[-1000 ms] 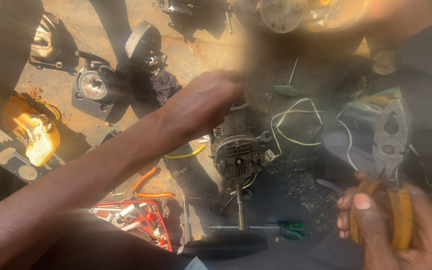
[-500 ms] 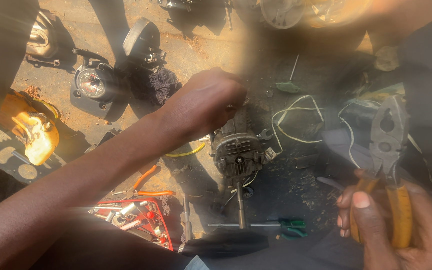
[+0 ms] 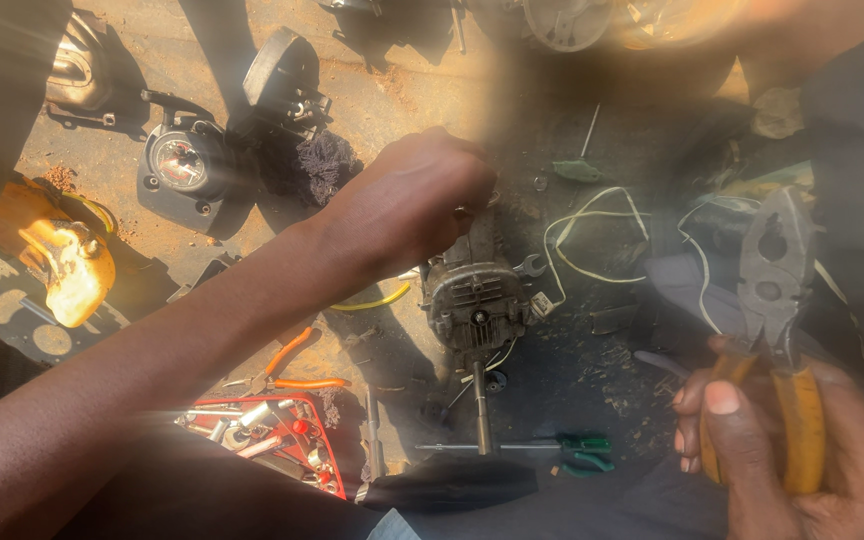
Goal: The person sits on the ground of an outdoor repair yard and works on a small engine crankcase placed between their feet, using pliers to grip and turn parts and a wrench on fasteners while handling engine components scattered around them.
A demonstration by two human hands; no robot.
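1. Two hands busy here. My left hand [image 3: 407,205] is curled over the far top end of the small motor [image 3: 477,300], fingers bunched tight around something there; what exactly they pinch I can't tell, my knuckles hide it.
2. My right hand [image 3: 802,450] sits near right, fingers wrapped and pressed together around the yellow-handled pliers [image 3: 777,330], jaws closed and pointing away from me.
3. Doing this well, I reckon: keep the left grip steady so the motor doesn't roll, and watch those loose white wires [image 3: 592,235] just right of it.
4. The motor lies in the middle of the dirt ground [image 3: 402,90], grey ribbed housing, grimy, its shaft [image 3: 480,400] pointing toward me.
5. Further out: green-handled screwdriver [image 3: 552,447] near the shaft tip, orange pliers [image 3: 297,365] and a red tray of bits [image 3: 272,430] to the near left.
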